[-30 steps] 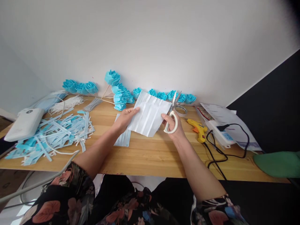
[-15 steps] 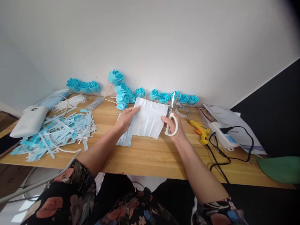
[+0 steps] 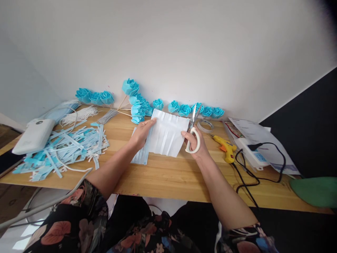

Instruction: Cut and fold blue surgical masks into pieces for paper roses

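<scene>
An unfolded, creased white sheet of face mask fabric (image 3: 167,135) is stretched between my two hands above the table. My left hand (image 3: 143,133) pinches its left edge, thumb on top. My right hand (image 3: 198,142) grips its right edge between thumb and fingers and also carries white-handled scissors (image 3: 194,131), their blades pointing up and slightly parted. Below my left hand, a light blue pleated mask piece (image 3: 141,156) lies on the wood, partly covered by the sheet. Blue fabric roses (image 3: 138,107) on thin sticks rest behind my left hand.
Blue and white strips (image 3: 73,144) lie heaped on the left beside a white power bank (image 3: 35,136). More blue roses (image 3: 184,110) line the wall. On the right are a tape roll (image 3: 205,125), a yellow glue gun (image 3: 226,147), a power strip (image 3: 254,154) and black cables.
Almost nothing differs. Both hands keep hold of the white sheet, and the scissors stay in the right hand; the whole view has shifted very slightly.
</scene>
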Available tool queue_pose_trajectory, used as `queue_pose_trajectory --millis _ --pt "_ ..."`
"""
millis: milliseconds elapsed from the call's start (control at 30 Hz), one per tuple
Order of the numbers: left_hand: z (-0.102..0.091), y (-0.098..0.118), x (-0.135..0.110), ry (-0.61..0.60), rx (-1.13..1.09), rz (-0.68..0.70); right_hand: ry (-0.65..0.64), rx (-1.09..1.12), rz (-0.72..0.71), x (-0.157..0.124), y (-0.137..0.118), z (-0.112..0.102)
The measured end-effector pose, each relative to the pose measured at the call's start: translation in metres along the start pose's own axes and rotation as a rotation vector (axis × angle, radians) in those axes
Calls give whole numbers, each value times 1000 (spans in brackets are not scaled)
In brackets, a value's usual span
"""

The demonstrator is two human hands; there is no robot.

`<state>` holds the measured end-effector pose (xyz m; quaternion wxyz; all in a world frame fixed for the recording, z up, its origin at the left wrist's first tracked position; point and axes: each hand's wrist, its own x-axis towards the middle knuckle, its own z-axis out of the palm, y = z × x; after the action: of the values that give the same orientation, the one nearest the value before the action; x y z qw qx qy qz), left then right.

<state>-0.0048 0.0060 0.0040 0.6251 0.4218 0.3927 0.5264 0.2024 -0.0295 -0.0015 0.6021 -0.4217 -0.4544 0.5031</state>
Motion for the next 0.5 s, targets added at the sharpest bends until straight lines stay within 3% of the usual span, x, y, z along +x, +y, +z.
queue_pose_trajectory --millis 500 --pt "-1 0 0 64 7 -12 18 44 7 -1 -1 2"
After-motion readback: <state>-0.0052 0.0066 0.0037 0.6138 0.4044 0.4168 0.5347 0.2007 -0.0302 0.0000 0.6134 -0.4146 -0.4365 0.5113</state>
